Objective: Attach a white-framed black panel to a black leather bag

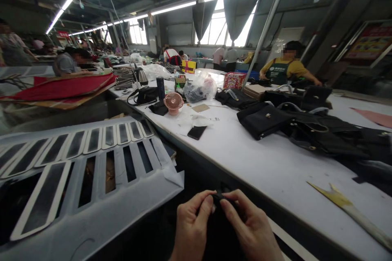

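Black piece (219,200) pinched between both hands' fingers (208,204).

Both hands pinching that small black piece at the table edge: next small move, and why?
Probably a slight lift toward the camera. The left hand and right hand pinch the small black piece between thumbs and forefingers, low in front of the white table. It is dark against dark material below, so its detail cannot be made out here.
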Demonstrator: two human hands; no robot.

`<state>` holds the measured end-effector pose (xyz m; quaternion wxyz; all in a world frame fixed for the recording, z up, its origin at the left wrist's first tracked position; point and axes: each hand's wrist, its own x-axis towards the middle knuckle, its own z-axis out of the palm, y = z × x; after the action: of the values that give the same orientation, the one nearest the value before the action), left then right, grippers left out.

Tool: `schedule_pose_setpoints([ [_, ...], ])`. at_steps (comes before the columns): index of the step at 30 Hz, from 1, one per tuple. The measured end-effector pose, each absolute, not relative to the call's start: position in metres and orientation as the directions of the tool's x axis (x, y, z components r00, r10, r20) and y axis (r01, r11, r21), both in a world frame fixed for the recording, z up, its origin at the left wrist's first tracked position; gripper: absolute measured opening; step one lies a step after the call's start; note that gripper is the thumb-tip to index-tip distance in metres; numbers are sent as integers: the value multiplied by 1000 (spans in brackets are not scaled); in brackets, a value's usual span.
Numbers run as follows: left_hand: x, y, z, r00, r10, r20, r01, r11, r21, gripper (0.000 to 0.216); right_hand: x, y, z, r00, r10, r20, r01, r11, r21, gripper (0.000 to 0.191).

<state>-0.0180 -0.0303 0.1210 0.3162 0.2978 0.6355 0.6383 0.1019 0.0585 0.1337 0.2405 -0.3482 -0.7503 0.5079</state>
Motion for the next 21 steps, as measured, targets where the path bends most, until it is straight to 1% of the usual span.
schedule_pose_setpoints([
  [3,-16,-32,124,-635,773,-11,22,32,999,34,101,51,135,-609,793,-8,261,191,-946,36],
  [5,-16,-32,126,-628,778,-12,22,33,999,33,102,50,133,-574,819,-1,252,176,-952,35],
  [10,-15,-43,120,-566,823,-52,-83,6,997,36,107,53,132,-553,833,5,196,136,-971,30],
  [11,-14,-47,116,-564,825,-38,-72,-2,997,38,107,53,132,-543,840,-3,182,114,-977,31],
  [13,-12,-54,106,-590,807,23,17,-15,1000,42,105,52,132,-522,852,-24,150,65,-986,32],
  [16,-8,-59,99,-633,764,126,140,-48,989,40,102,49,129,-509,860,-19,119,49,-992,32],
  [18,-6,-59,102,-624,768,141,158,-53,986,38,100,47,125,-498,867,4,117,71,-991,32],
  [21,-4,-57,110,-623,772,124,171,-20,985,39,99,46,119,-486,874,21,121,92,-988,33],
])
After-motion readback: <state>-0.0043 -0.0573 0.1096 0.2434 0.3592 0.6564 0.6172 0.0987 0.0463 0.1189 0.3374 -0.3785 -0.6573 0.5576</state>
